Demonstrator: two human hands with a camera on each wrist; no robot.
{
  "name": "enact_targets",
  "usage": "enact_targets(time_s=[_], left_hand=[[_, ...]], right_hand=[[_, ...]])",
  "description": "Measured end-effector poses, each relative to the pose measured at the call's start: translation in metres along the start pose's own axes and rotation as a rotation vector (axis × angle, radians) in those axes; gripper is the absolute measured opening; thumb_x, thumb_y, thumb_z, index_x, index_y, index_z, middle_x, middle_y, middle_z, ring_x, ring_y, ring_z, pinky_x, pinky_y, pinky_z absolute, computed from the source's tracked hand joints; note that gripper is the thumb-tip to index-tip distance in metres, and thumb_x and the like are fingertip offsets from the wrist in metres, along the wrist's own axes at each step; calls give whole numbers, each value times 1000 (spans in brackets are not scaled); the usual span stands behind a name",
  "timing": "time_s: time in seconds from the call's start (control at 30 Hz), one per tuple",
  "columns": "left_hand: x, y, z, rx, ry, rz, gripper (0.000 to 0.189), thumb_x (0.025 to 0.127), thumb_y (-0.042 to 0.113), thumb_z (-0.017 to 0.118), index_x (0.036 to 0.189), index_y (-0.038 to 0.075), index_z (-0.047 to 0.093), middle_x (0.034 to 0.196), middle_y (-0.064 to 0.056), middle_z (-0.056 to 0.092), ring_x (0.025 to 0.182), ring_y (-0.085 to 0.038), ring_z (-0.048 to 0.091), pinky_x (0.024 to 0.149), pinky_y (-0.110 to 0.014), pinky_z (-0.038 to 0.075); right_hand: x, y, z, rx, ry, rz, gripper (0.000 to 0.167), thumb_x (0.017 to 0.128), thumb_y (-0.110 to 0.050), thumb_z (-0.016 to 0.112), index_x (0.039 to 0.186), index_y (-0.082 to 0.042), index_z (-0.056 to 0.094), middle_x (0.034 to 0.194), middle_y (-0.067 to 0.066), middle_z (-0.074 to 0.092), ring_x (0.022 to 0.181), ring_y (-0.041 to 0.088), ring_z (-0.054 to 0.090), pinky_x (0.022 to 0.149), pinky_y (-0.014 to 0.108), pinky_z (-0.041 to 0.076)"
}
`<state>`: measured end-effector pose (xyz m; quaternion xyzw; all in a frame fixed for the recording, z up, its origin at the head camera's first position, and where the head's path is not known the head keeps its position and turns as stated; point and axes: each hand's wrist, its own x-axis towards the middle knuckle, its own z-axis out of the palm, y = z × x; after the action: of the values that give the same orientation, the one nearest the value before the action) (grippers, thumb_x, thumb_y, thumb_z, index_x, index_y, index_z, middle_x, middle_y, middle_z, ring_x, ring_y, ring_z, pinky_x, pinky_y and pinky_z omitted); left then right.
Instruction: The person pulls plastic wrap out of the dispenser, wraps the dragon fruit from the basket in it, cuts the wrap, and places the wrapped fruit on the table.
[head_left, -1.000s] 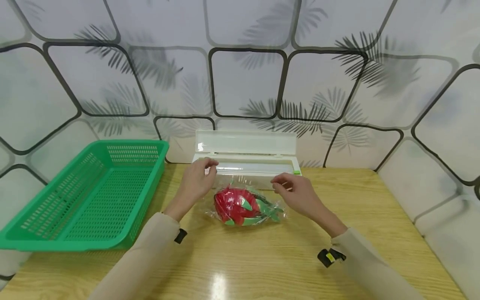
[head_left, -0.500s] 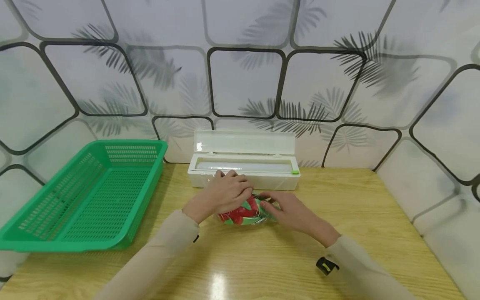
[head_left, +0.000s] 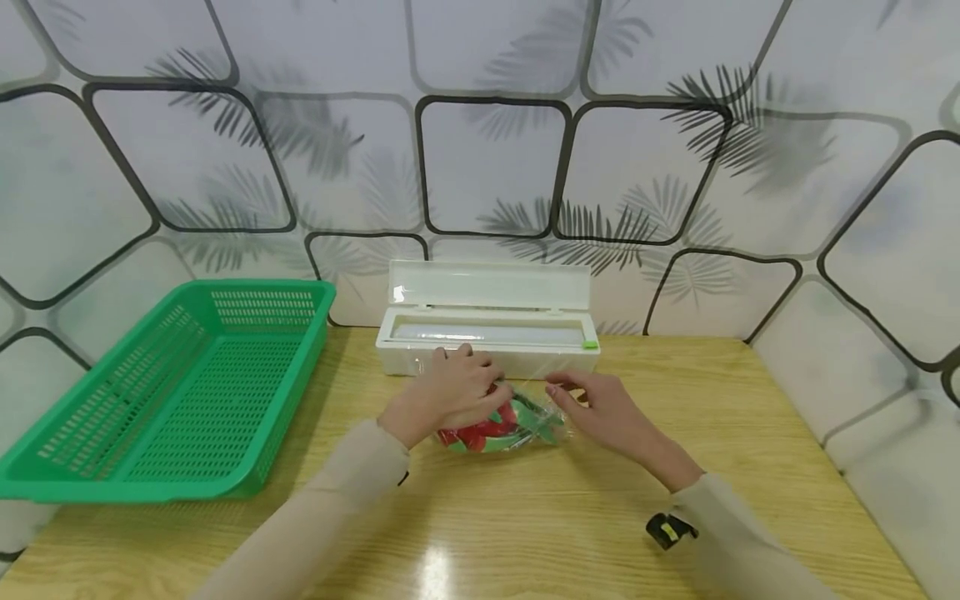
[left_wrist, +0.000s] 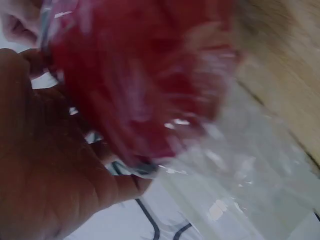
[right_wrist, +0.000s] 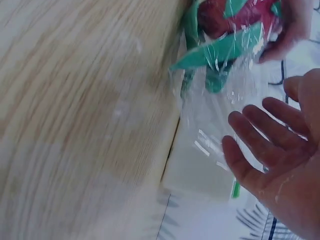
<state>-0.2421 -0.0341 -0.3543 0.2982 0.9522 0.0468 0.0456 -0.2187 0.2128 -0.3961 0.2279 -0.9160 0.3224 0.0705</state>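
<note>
A red dragon fruit (head_left: 480,435) with green scales lies on the table, wrapped in crinkled clear film. From above, my left hand (head_left: 453,393) grips it, hiding much of its top. Red skin under shiny film fills the left wrist view, where my curled fingers (left_wrist: 107,150) lie against the dragon fruit (left_wrist: 145,75). Just right of its green tip is my right hand (head_left: 603,417), apart from the fruit. Its fingers (right_wrist: 260,130) are loosely spread beside the loose film (right_wrist: 205,115) in the right wrist view, and whether they touch the film I cannot tell.
Behind the fruit stands a white cling film dispenser (head_left: 397,360) with its lid (head_left: 487,285) raised and a film roll (head_left: 487,334) inside. To the left is a green plastic basket (head_left: 273,450) on the wooden table (head_left: 525,533). A patterned wall (head_left: 491,167) rises behind.
My left hand moved right and down onto the dragon fruit and now grips it. My right hand came in to the fruit's green end, then drew back to the right.
</note>
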Motion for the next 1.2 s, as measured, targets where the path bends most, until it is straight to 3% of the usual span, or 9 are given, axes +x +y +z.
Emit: enact_targets(time_s=[0.13,0.23,0.4,0.57,0.7,0.8,0.93,1.1,1.2], left_hand=[[1,4,-5,13,-6,-25,59,106,52,26,133,21,68,139,-5,64,124,-32,58,101,-61,46],[3,4,-8,16,2,-36,54,107,48,28,122,21,72,127,-5,68,114,-30,61,98,-60,47],[14,4,-21,-21,40,5,39,108,34,36,99,16,70,101,-5,65,95,-26,62,92,-61,47],[38,6,-40,-41,77,127,28,106,27,45,115,15,69,110,-3,68,98,-20,65,93,-53,52],[63,14,-48,-107,53,269,29,105,19,52,127,12,68,120,-3,71,106,-18,66,95,-38,55],[80,23,-46,-147,22,320,29,104,16,53,129,12,68,119,-1,71,108,-16,64,95,-33,53],[96,34,-40,-99,-33,311,35,106,18,51,139,19,62,122,-2,68,110,-16,62,95,-33,53],[107,44,-31,-8,-173,222,51,109,22,47,158,31,39,151,-7,51,137,-20,53,106,-41,51],[109,49,-28,62,-219,188,56,109,26,48,161,35,30,161,-10,40,146,-25,45,111,-47,49]], right_hand=[[2,20,-10,-46,241,-17,21,98,-15,69,114,-2,72,104,11,76,89,26,73,65,27,57],[6,37,-16,-35,317,59,34,96,-19,72,123,1,67,115,19,70,98,35,70,70,37,59],[15,63,-20,20,173,198,68,96,-34,72,150,-3,45,149,27,47,128,50,54,91,60,55],[24,78,-19,1,44,209,83,92,-42,76,157,-8,37,158,28,36,141,51,40,109,68,41],[28,83,-18,-6,31,190,85,89,-37,80,155,-5,37,157,32,36,144,53,35,114,71,31],[30,88,-17,-5,39,175,85,87,-33,82,154,-5,37,158,31,36,146,52,33,115,71,30],[33,93,-16,-2,53,126,87,85,-30,84,155,-4,38,163,28,30,150,51,27,116,72,28],[37,97,-14,27,47,72,89,83,-27,86,155,-3,39,167,23,26,152,51,23,118,72,24],[37,96,-15,22,42,71,88,83,-27,86,154,-2,41,167,21,28,151,51,25,118,71,24]])
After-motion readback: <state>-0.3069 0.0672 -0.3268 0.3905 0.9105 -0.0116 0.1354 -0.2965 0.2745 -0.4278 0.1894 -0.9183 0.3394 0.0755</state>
